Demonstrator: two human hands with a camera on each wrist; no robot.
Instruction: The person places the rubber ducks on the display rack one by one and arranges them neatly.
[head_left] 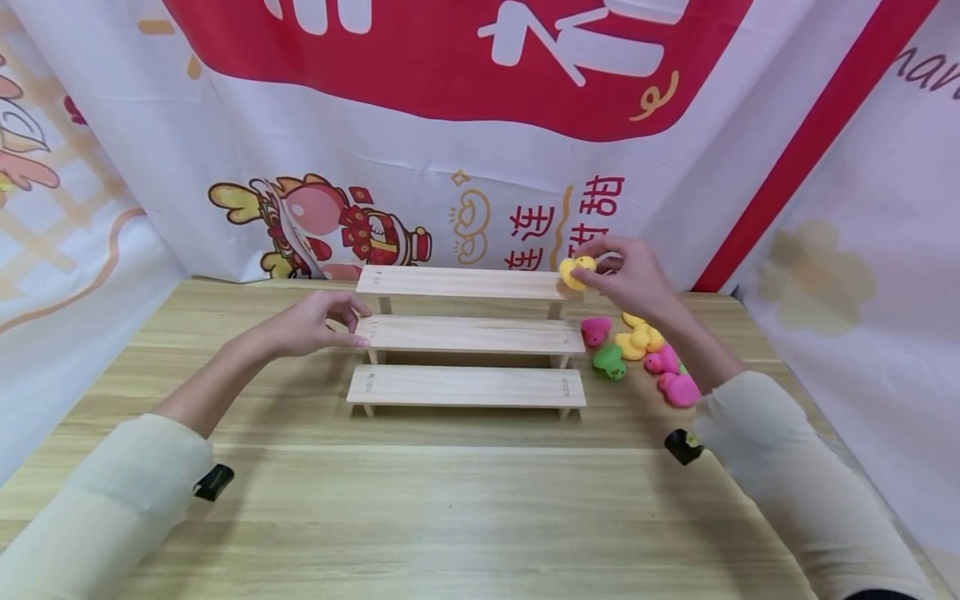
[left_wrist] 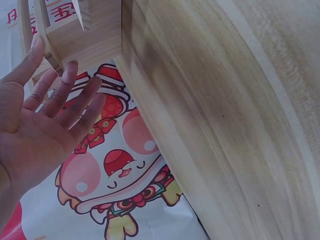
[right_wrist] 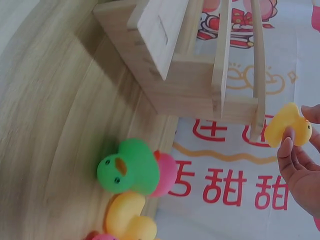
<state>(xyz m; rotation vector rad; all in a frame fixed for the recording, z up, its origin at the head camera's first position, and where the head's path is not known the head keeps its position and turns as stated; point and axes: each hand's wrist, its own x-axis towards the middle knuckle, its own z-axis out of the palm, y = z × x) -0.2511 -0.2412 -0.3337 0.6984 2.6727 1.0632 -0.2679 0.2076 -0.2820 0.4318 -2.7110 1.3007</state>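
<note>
A three-tier wooden display stand [head_left: 468, 333] stands on the table. My left hand [head_left: 322, 323] holds the left end of its middle shelf, the thumb at the front corner and fingers toward the back. In the left wrist view the left hand [left_wrist: 45, 120] shows its palm, its fingers loosely spread around the plank end. My right hand [head_left: 626, 275] pinches a yellow toy duck [head_left: 576, 272] at the right end of the top shelf. The right wrist view shows this yellow duck [right_wrist: 287, 125] between thumb and fingers, right beside the shelf's end.
Right of the stand lie several toy ducks: a green duck [head_left: 610, 362], a pink duck [head_left: 596, 331], yellow ducks [head_left: 640, 340] and another pink duck [head_left: 679, 389]. A printed cloth backdrop [head_left: 465, 150] hangs behind the wooden table [head_left: 450, 508], with further cloth at both sides.
</note>
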